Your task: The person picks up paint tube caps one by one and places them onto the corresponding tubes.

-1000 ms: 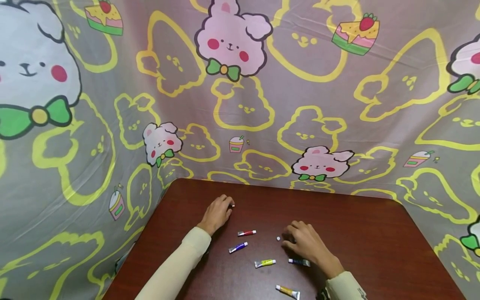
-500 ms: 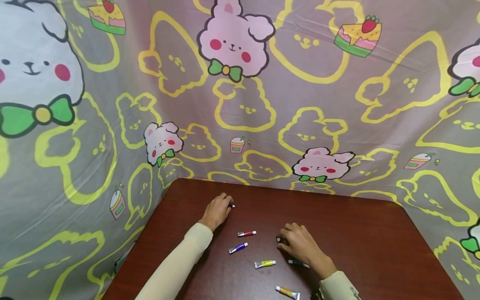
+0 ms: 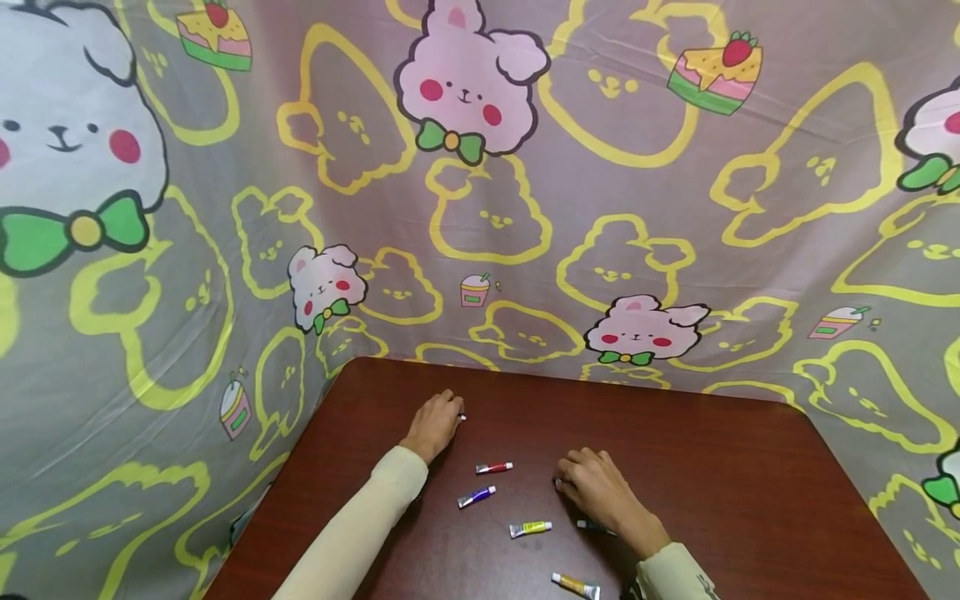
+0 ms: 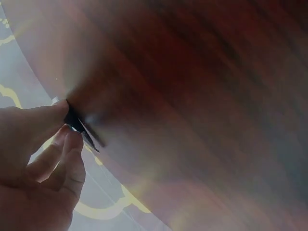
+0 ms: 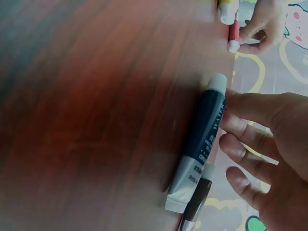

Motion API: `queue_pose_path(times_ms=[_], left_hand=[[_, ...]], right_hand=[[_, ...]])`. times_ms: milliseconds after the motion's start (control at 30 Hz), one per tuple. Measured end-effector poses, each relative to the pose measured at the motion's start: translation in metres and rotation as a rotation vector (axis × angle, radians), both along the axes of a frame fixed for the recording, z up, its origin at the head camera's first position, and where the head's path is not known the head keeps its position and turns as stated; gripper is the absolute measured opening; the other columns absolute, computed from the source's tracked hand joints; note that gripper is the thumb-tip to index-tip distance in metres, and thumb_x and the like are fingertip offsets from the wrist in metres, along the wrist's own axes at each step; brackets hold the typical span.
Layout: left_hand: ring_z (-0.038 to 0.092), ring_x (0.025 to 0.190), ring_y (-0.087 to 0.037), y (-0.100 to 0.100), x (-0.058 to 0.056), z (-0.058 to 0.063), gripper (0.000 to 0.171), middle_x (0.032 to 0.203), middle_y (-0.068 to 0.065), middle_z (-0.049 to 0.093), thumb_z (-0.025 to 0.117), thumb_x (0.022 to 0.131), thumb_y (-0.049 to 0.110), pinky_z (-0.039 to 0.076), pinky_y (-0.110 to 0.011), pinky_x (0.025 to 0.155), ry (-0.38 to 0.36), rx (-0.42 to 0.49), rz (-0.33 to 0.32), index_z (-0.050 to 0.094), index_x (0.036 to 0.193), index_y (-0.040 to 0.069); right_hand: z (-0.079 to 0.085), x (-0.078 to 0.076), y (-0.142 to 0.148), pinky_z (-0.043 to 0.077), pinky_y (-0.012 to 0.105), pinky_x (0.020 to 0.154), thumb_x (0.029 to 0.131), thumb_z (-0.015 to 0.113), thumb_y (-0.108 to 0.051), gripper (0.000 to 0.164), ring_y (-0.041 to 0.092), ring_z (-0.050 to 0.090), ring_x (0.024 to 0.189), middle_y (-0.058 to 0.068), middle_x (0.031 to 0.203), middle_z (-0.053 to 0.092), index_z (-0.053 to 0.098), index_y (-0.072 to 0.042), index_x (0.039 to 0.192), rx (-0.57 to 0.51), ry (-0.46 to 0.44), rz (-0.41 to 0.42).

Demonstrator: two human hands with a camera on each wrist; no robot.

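Note:
My left hand (image 3: pixel 437 425), far left on the table, pinches a small black paint tube (image 4: pixel 74 120) between thumb and fingertips. Its white cap (image 3: pixel 462 417) shows past the fingers. My right hand (image 3: pixel 600 492) has its bent fingertips at a small object (image 3: pixel 557 482) that is mostly hidden. In the right wrist view, thumb and index tips come close together behind a dark blue paint tube (image 5: pixel 204 125); what lies between them cannot be seen. That tube is partly under the right wrist in the head view. A blackish tube (image 5: pixel 197 199) lies beside it.
Red (image 3: pixel 493 468), blue (image 3: pixel 477 497), yellow (image 3: pixel 530 528) and ochre (image 3: pixel 576 586) paint tubes lie apart on the brown table (image 3: pixel 735 475). A patterned cloth (image 3: pixel 510 192) hangs behind and beside the table.
My right hand has shifted left, its fingertips coming over the small white-ended object, which is now mostly covered. The left hand keeps its tube, with the cap slightly lower.

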State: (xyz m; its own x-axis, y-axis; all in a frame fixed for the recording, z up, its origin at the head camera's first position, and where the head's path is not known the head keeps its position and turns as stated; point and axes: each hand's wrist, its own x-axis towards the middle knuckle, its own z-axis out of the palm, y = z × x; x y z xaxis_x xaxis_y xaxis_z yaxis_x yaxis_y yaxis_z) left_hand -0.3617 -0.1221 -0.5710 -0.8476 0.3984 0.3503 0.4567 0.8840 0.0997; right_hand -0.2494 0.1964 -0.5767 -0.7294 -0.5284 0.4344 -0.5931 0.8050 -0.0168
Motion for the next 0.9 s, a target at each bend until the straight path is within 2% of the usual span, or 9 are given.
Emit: queue_pose_path(times_ms=[167,333,467,600,700,900], left_hand=[[0.069,0.087,-0.03,-0.002,0.002,-0.001,0.015,0.096,-0.009,0.066,0.087,0.089,0.004,0.062,-0.041,0.077,0.008,-0.036,0.017,0.073,0.093,0.006],[0.068,0.089,-0.032,-0.002,0.005,-0.002,0.015,0.095,-0.01,0.069,0.086,0.092,0.008,0.061,-0.043,0.081,0.042,-0.067,0.001,0.071,0.095,0.006],[0.065,0.086,-0.031,0.0,0.009,0.002,0.02,0.092,-0.009,0.074,0.088,0.09,0.013,0.058,-0.042,0.079,0.119,-0.056,-0.04,0.069,0.094,0.009],[0.061,0.083,-0.028,0.004,0.02,0.01,0.021,0.09,-0.006,0.078,0.088,0.09,0.017,0.053,-0.04,0.074,0.166,-0.042,-0.095,0.069,0.096,0.011],[0.061,0.084,-0.026,0.009,0.031,0.016,0.018,0.09,-0.005,0.078,0.087,0.092,0.016,0.054,-0.039,0.074,0.146,-0.019,-0.133,0.071,0.099,0.012],[0.069,0.089,-0.023,0.021,0.049,0.024,0.013,0.097,-0.003,0.075,0.083,0.097,0.015,0.061,-0.038,0.077,0.051,0.029,-0.189,0.072,0.104,0.013]], right_hand=[[0.0,0.0,0.001,0.035,0.03,0.066,0.084,0.093,-0.022,0.026,0.016,0.057,0.077,-0.009,0.08,0.061,0.066,-0.022,0.083,-0.013,0.011,-0.002],[0.0,0.002,0.002,0.033,0.028,0.065,0.082,0.093,-0.023,0.031,0.014,0.054,0.073,-0.011,0.076,0.057,0.063,-0.023,0.081,-0.03,0.064,0.018],[0.005,0.005,0.001,0.033,0.028,0.065,0.081,0.092,-0.021,0.03,0.013,0.055,0.072,-0.012,0.074,0.057,0.063,-0.022,0.081,-0.04,0.099,0.017],[0.01,0.007,0.001,0.036,0.028,0.066,0.082,0.088,-0.019,0.024,0.01,0.054,0.07,-0.013,0.072,0.057,0.064,-0.022,0.082,-0.067,0.054,-0.003],[0.014,0.009,0.002,0.039,0.029,0.067,0.082,0.086,-0.018,0.021,0.008,0.053,0.069,-0.014,0.072,0.06,0.066,-0.022,0.082,-0.096,-0.001,-0.018],[0.019,0.011,0.003,0.042,0.03,0.067,0.08,0.084,-0.015,0.017,0.007,0.056,0.071,-0.014,0.076,0.067,0.069,-0.022,0.083,-0.143,-0.068,-0.009]])
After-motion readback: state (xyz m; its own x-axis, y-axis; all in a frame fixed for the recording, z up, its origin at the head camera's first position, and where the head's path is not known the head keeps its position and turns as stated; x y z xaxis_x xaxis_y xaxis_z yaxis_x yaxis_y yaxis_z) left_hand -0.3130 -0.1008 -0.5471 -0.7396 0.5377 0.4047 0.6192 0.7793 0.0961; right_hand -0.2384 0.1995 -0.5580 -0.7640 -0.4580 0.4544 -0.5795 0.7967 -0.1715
